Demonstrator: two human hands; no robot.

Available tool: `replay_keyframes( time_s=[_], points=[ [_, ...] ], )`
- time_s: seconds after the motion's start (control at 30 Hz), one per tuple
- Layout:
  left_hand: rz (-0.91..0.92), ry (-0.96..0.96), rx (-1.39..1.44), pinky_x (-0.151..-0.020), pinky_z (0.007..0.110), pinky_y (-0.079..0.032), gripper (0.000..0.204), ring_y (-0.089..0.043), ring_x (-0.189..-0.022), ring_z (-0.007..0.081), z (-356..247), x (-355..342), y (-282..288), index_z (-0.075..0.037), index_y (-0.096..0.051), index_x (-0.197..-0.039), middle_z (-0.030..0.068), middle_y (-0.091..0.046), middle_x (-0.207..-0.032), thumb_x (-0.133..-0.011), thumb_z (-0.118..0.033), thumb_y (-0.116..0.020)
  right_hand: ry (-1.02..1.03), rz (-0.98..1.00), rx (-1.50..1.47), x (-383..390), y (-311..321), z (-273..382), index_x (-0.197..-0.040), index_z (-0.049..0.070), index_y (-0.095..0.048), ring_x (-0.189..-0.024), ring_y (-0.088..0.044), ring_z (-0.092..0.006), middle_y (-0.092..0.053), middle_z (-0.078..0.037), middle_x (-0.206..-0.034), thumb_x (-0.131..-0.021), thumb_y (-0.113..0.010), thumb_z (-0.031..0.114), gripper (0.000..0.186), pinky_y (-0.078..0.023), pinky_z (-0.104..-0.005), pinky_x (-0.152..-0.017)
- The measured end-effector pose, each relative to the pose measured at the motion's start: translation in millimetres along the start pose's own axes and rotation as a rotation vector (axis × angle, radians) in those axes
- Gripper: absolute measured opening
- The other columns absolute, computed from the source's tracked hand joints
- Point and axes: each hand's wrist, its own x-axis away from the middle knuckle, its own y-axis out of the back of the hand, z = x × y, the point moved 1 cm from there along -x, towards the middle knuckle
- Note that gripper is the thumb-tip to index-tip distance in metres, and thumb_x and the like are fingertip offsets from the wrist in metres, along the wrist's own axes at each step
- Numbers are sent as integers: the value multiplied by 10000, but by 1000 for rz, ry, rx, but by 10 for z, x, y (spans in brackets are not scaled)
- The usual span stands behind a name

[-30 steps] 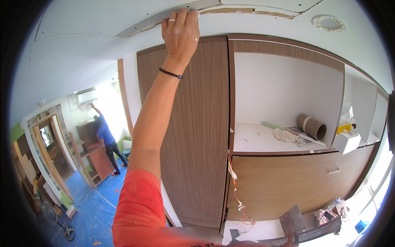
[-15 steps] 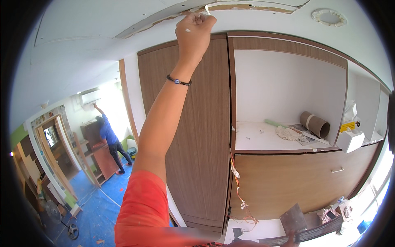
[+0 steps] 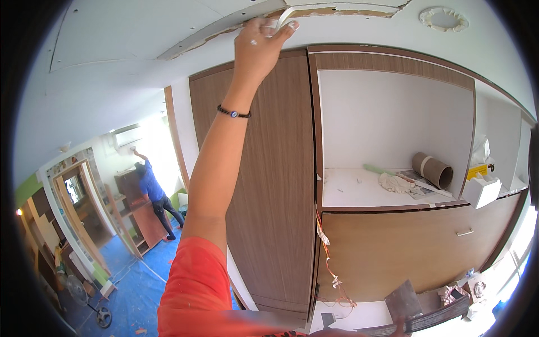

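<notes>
My left hand [image 3: 269,32], with white smears on it and a black bead bracelet, is raised to the ceiling. Its thumb and fingers, slightly blurred, close on a thin curved white strip [image 3: 284,17] at a long, ragged gap [image 3: 365,12] in the white ceiling board, where brownish material shows. Small dark fixing dots run along the board. Below stands a brown wood-grain cabinet [image 3: 258,168]. What seems to be my right hand [image 3: 400,328] is low at the bottom edge, blurred and mostly hidden, by a dark ledge.
An open cupboard holds a cardboard tube [image 3: 431,168], a cloth and a green stick. Orange wires [image 3: 325,247] hang beside it. A ring-shaped cut-out [image 3: 443,19] is at upper right. A person in blue [image 3: 150,185] works by an air conditioner at left, above blue floor sheeting [image 3: 135,292].
My left hand has turned at the ceiling, shifting right, then slightly back left, and the white strip has come into view in it. The person in blue has moved their raised arm slightly lower.
</notes>
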Motion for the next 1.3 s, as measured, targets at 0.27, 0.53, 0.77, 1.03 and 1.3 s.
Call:
replay_keyframes(
  time_s=[0.27, 0.53, 0.77, 1.03, 1.3],
  points=[
    [306, 267, 881, -594, 250, -400, 196, -487, -677, 75, -376, 85, -92, 43, -660, -1087, 42, -625, -868, -992, -128, -648, 307, 125, 201, -305, 149, -675, -1313, 34, -684, -1243, -564, -365, -604, -269, -1352, -950, -584, 27, 377, -460, -453, -1053],
    [294, 290, 928, -586, 247, -376, 142, -429, -603, 73, -513, 359, -87, -2, -680, -933, -3, -573, -733, -1006, -101, -607, 141, 41, 136, -101, 179, -302, -1328, -5, -665, -1261, -554, -395, -591, -293, -1368, -976, -593, 103, 375, -448, -451, -1068],
    [748, 262, 270, -587, 270, -443, 282, -529, -601, 105, -554, 978, -145, 26, -708, -934, 18, -585, -668, -1033, -219, -609, 300, 37, 209, -184, 342, -366, -1285, -68, -666, -1191, -592, -380, -642, -292, -1301, -983, -594, 113, 359, -475, -467, -1016],
    [1104, -61, -449, -695, 324, -548, 408, -718, -754, 198, -553, 961, -61, -3, -705, -1231, 141, -767, -905, -982, -325, -697, 391, 26, 149, -292, 339, -188, -1122, -84, -706, -1019, -662, -286, -713, -217, -1149, -950, -683, 85, 242, -528, -436, -898],
    [1355, -31, 335, -921, 375, -576, 596, -736, -1019, 259, -1059, 2420, 143, -71, -546, -1469, 139, -719, -1240, -973, -358, -712, 197, 261, -3, -34, -89, -8, -1054, -62, -727, -966, -643, -214, -726, -122, -1052, -825, -883, 187, 373, -538, -400, -842]
  ],
)
